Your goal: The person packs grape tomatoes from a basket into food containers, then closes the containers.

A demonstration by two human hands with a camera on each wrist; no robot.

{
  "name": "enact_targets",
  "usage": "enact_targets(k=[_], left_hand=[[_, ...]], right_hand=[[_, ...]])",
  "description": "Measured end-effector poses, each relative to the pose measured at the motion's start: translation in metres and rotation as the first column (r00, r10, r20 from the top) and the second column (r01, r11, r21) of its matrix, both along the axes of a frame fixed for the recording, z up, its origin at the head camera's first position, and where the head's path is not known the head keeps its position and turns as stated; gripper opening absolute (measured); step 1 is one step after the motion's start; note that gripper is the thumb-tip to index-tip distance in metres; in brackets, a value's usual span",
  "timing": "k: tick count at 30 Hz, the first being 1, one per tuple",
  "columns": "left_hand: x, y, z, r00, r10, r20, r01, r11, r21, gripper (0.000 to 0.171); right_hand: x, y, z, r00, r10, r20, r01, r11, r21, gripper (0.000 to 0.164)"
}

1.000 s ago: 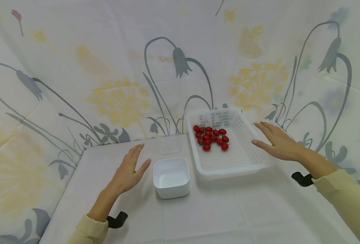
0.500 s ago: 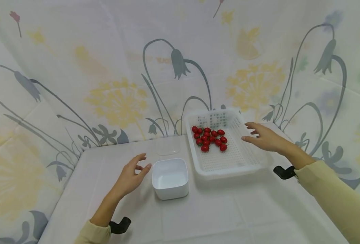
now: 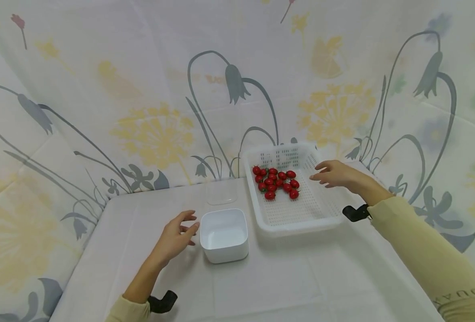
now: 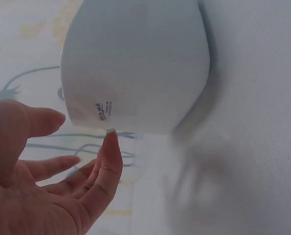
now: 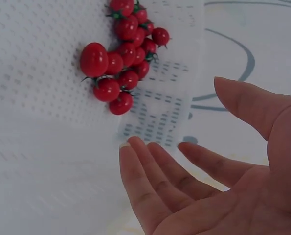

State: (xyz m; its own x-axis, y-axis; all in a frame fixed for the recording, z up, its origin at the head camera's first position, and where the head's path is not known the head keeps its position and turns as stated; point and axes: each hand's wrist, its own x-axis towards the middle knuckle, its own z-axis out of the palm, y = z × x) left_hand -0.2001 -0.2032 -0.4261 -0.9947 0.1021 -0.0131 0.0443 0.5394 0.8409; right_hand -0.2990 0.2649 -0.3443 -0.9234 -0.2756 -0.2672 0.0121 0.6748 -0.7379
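My left hand (image 3: 175, 238) hovers just left of a square white box (image 3: 224, 255), its fingers loosely bent and holding nothing. In the left wrist view the box's side (image 4: 135, 63) with small dark print fills the upper part, close to my fingertips. My right hand (image 3: 335, 174) hangs over the right side of a white perforated basket (image 3: 297, 228), fingers relaxed, with nothing in them. Several red cherry tomatoes (image 3: 277, 182) lie in the basket's left half, apart from that hand. In the right wrist view, the tomatoes (image 5: 127, 54) show green stems.
Behind the box lies a clear, flat lid-like piece (image 3: 221, 197), hard to make out. A white cloth (image 3: 277, 286) covers the table. At the back hangs a flower-patterned curtain (image 3: 160, 67).
My right hand has moved left, from beside the basket to over its right part. The left hand has lowered slightly toward the box, and its fingers have bent more.
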Motion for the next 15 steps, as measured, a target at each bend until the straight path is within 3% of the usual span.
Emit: enact_targets(k=[15], left_hand=[[0.002,0.005,-0.005,0.998,-0.007,0.067,-0.003,0.990,0.142,0.044]], right_hand=[[-0.027,-0.015,-0.018,0.977,-0.055,0.206,0.068,0.996,-0.056,0.059]])
